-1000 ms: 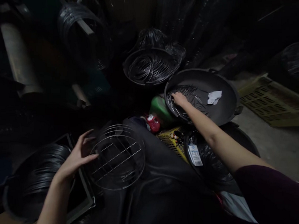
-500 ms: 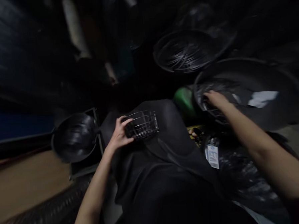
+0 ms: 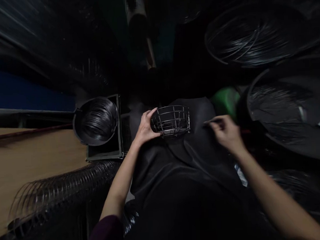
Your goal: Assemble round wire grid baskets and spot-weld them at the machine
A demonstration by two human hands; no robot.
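My left hand (image 3: 145, 128) grips the side of a round wire cage frame (image 3: 171, 122), which rests on the black cloth over my lap (image 3: 178, 169). My right hand (image 3: 226, 132) pinches a thin dark wire piece (image 3: 211, 121) between its fingertips, a short way to the right of the cage. Behind that hand lies a wide black basin (image 3: 288, 109) holding loose wire pieces. The wire piece is too dark and thin to show its exact shape.
A green plastic container (image 3: 225, 101) sits beside the right basin. Coiled black wire fills a small black basin (image 3: 95, 121) on a dark tray (image 3: 105, 151) at left. A larger wire coil (image 3: 254, 34) lies at the top right, and a ribbed wire coil (image 3: 59, 191) lies on a wooden floor (image 3: 30, 152).
My right hand has left the basin and moved to my lap with a wire piece. The cage has come onto the cloth, and the view has swung left.
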